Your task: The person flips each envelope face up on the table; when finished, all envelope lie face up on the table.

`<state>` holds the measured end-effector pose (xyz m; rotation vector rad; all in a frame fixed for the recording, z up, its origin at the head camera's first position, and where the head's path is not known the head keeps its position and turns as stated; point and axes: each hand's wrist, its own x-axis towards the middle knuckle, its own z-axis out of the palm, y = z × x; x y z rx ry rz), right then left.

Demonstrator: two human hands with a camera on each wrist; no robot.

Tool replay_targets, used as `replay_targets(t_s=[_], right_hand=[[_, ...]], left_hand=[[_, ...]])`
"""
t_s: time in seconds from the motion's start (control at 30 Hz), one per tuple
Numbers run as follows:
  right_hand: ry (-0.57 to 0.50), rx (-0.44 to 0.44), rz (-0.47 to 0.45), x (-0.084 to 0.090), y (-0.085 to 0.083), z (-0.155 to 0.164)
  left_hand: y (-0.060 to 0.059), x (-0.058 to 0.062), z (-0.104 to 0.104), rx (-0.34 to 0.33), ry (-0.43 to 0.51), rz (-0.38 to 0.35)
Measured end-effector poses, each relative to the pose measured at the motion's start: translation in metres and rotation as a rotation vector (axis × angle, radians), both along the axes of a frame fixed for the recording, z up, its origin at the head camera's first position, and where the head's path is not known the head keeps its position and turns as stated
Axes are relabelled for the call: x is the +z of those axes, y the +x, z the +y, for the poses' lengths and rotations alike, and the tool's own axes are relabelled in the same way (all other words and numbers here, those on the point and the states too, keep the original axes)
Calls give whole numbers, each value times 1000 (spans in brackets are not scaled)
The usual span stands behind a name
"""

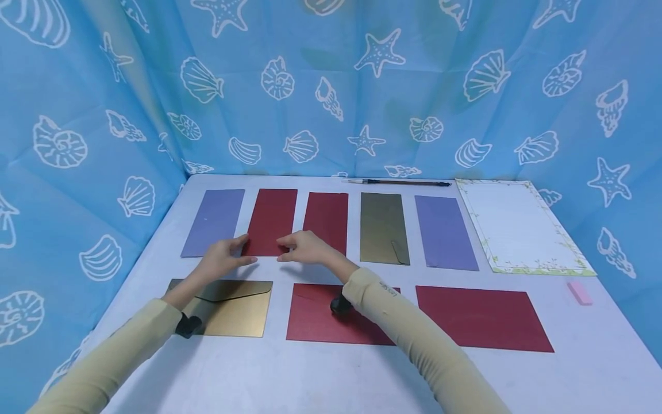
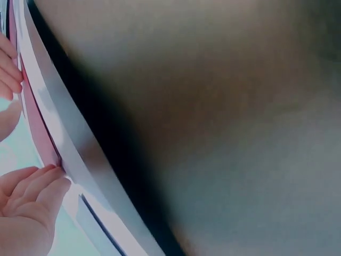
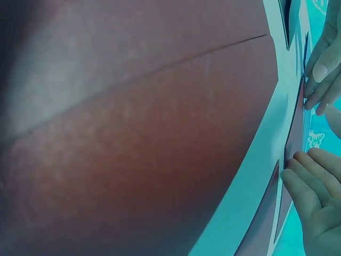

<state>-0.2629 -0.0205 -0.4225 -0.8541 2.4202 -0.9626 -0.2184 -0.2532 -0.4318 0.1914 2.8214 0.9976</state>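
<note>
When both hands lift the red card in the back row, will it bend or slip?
The red card looks thin and flat, so probably light and somewhat flexible. It lies flush on the table, so the left hand and right hand likely must pry an edge.

Both arms stretch forward, left grip (image 1: 222, 259) and right grip (image 1: 305, 247) nearly meeting, fingers extended.

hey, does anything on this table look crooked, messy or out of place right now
Mostly tidy. One oddity: the gold envelope in the far row has a flap or tab sticking out at its near right corner, unlike its flat neighbours. The left hand and right hand touch the red envelope, which lies straight.
</note>
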Motion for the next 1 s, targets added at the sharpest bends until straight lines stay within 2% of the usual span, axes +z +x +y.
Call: replay_targets(t_s=[0.23,0.5,0.73,1.0], right_hand=[[-10,1,-16,1,0,1],[-22,17,-39,1,3,-1],[-39,32,-46,1,2,-4],[-78,63,-23,-2,2,-10]], left_hand=[[2,2,-1,50,120,-13],[10,14,-6,110,227,11],[18,28,-6,105,285,80],[22,40,-2,92,348,175]])
